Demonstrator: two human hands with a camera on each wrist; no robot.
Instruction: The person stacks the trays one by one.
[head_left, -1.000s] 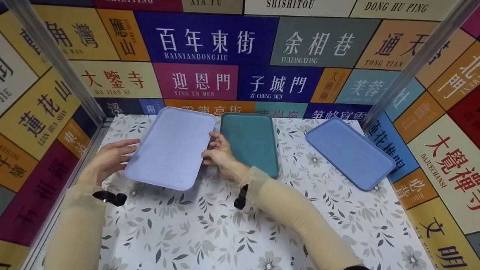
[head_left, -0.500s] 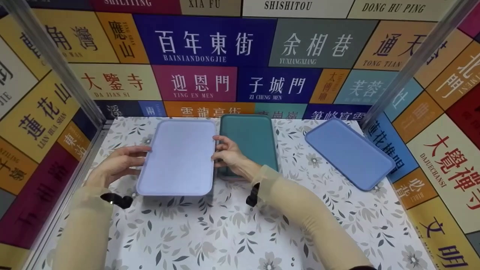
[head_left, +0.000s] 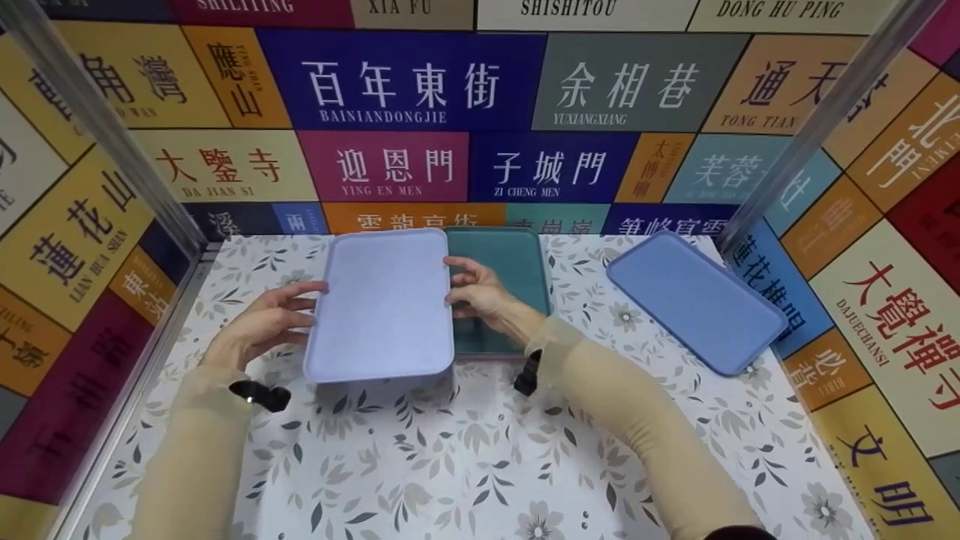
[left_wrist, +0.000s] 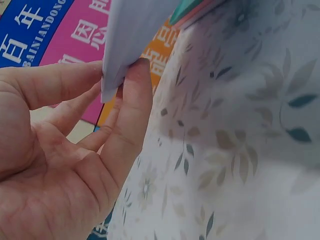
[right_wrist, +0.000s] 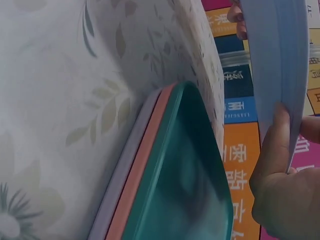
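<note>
A pale lavender rectangular tray (head_left: 379,304) is held off the table, slightly tilted, between both hands. My left hand (head_left: 274,322) pinches its left edge; in the left wrist view the thumb and fingers (left_wrist: 136,95) lie on opposite faces of the rim. On the opposite edge, my right hand (head_left: 484,292) grips the tray between thumb and fingers. Just right of it lies a teal-green tray (head_left: 502,251), partly covered by the lavender one and my right hand. The right wrist view shows this green tray on top of a salmon tray (right_wrist: 138,175) and a lilac tray (right_wrist: 115,200).
A blue tray (head_left: 697,304) lies at an angle on the right of the table. The tablecloth (head_left: 450,465) is white with a leaf pattern. Panels with printed characters (head_left: 405,82) surround the table at the back and sides, with metal posts (head_left: 832,120) at the corners.
Both hands have carried the lavender tray to the right, so that it now overlaps the green tray's left side in view. It has also turned straighter. The blue tray stays put.
</note>
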